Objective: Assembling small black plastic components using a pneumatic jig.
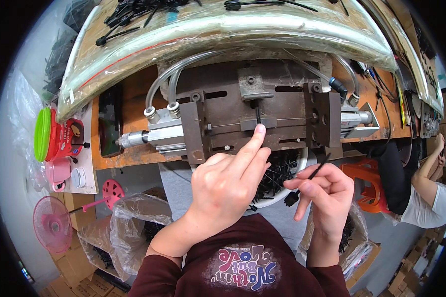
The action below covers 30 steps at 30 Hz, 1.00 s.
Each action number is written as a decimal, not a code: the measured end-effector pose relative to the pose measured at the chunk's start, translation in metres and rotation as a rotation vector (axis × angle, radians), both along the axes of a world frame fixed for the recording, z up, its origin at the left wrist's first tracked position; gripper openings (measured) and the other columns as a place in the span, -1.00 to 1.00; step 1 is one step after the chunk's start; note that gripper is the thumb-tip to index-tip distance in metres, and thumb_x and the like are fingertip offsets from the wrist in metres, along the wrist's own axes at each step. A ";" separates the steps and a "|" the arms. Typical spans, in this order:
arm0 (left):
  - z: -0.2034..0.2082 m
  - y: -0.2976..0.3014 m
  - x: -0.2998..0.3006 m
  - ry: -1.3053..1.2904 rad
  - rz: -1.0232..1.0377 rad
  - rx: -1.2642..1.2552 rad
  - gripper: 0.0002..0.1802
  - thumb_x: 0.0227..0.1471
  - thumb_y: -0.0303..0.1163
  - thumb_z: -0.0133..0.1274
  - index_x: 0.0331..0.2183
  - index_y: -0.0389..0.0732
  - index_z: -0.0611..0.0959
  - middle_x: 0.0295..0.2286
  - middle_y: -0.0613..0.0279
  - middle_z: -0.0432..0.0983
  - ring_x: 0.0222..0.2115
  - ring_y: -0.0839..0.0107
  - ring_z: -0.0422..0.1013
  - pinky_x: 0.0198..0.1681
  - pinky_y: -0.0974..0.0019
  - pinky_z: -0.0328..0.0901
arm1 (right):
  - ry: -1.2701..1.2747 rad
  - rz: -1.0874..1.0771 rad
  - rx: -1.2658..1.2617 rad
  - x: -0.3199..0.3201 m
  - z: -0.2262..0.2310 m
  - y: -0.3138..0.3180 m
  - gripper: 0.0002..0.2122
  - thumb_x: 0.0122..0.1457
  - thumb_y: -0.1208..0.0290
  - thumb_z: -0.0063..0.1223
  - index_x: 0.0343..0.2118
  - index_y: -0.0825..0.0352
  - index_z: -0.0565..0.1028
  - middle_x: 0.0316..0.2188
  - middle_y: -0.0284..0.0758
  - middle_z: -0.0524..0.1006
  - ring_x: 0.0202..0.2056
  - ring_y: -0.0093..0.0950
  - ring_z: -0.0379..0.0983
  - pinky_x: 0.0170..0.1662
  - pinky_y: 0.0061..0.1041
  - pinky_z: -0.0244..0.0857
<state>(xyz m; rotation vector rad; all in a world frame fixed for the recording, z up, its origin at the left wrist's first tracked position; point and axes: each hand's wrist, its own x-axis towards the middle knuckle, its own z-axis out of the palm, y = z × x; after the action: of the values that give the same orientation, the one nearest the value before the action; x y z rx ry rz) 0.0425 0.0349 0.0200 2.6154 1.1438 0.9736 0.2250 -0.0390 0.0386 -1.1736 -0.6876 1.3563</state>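
Note:
My left hand (225,185) reaches over a brown metal jig (287,110), its index finger stretched out and the others loosely bent. The fingertip touches the near end of a thin black rod (258,114), which sits in a small block at the jig's middle, below a metal stop (252,81). Between the fingers of my right hand (329,190) is a black plastic rod with a knobbed end (292,198), tilted with the knob toward me. Under both hands, a white tub (268,203) holds many similar black rods, partly hidden by the left hand.
Air cylinders (168,138) with clear hoses flank the jig on a wooden bench (116,159). More black rods lie on a plastic-wrapped ledge (302,24) behind. A pink fan (53,223) and lined boxes stand left; an orange stool (366,185) and another person (426,198) are right.

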 end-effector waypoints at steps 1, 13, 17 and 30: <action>0.000 0.000 0.000 0.003 0.001 0.002 -0.71 -0.27 -0.44 0.33 -0.37 -0.22 0.69 -0.13 0.14 0.59 -0.62 0.43 0.45 -0.53 0.45 0.30 | 0.012 -0.003 0.003 0.000 -0.002 0.000 -0.91 0.09 0.72 0.10 -0.32 0.59 0.48 -0.42 -0.01 0.61 -0.61 -0.47 0.55 -0.61 -0.65 0.40; 0.019 -0.021 -0.010 -0.253 -0.356 -0.185 -0.62 -0.29 -0.33 0.41 -0.30 -0.16 0.73 -0.31 0.30 0.63 -0.55 0.51 0.49 -0.53 0.48 0.30 | 0.199 -0.015 0.054 -0.007 -0.012 0.005 -0.87 0.09 0.72 0.13 -0.46 0.42 0.39 -0.49 -0.16 0.59 -0.61 -0.56 0.52 -0.72 -0.71 0.29; 0.006 -0.023 -0.007 -0.275 -0.390 -0.088 -0.64 -0.35 -0.44 0.37 -0.32 -0.13 0.75 -0.27 0.34 0.57 -0.50 0.47 0.48 -0.48 0.41 0.39 | 0.253 0.022 0.068 -0.016 -0.009 0.009 -0.85 0.08 0.75 0.13 -0.47 0.40 0.39 -0.50 -0.18 0.58 -0.66 -0.63 0.46 -0.71 -0.74 0.27; 0.016 -0.035 -0.020 -0.371 -0.517 -0.335 -0.65 -0.30 -0.50 0.36 -0.32 -0.25 0.73 -0.13 0.03 0.57 -0.32 0.27 0.58 -0.29 0.33 0.51 | 0.030 -0.099 0.189 -0.010 -0.005 0.018 -0.82 0.31 0.47 -0.08 -0.33 0.50 0.48 -0.55 -0.17 0.56 -0.75 -0.61 0.38 -0.67 -0.70 0.21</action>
<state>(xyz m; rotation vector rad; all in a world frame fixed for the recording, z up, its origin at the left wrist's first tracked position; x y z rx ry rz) 0.0225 0.0002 0.0356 2.1677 0.4578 0.9854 0.2146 -0.0210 0.0340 -1.0215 -0.7111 1.1963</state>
